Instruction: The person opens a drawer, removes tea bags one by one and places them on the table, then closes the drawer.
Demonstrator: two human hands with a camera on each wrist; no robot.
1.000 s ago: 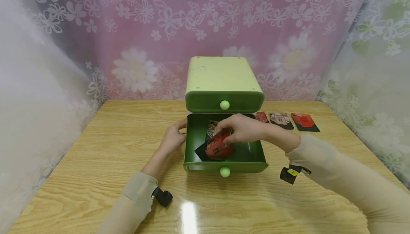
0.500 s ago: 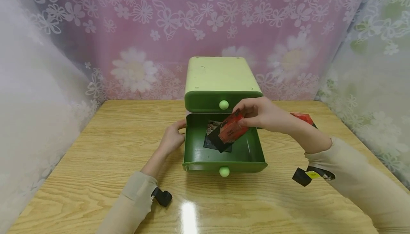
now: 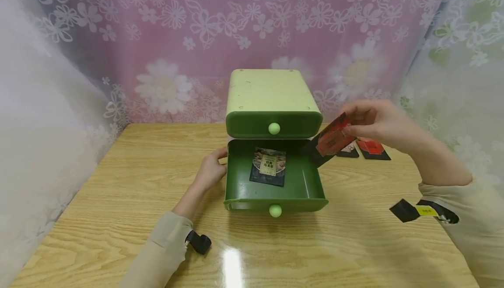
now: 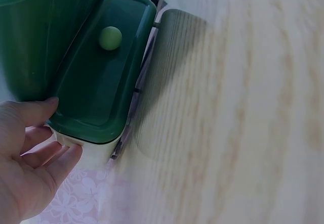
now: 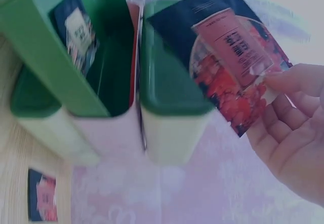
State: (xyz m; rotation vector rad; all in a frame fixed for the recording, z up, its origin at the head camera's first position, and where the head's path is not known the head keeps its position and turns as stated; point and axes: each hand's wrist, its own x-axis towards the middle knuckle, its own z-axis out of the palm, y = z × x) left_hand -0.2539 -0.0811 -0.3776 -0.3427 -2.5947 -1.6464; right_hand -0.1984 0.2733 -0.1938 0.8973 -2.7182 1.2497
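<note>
My right hand (image 3: 379, 124) pinches a red-and-black tea packet (image 3: 332, 140) by one corner between thumb and fingers. It is raised and tilted over the right side of the open drawer (image 3: 244, 205). The right wrist view shows the packet's pink label and red printed picture facing the camera. One dark tea packet (image 3: 268, 166) with a pale label lies flat inside the drawer. My left hand (image 3: 211, 170) rests against the left side of the cream-and-green drawer cabinet (image 3: 273, 89). In the left wrist view its thumb touches the front corner beside a closed drawer (image 4: 96, 82), fingers along the side.
Behind the held packet, more packets lie on the wooden table (image 3: 130, 191), among them a pale-printed one (image 3: 348, 149) and a red one (image 3: 372, 149). The closed top drawer has a round green knob (image 3: 274, 128). Flowered curtains (image 3: 197, 38) stand round the table.
My right hand has lifted the red-and-black packet out of the drawer and carried it up and right. The pale-labelled packet beneath it is now uncovered. The left hand has stayed put.
</note>
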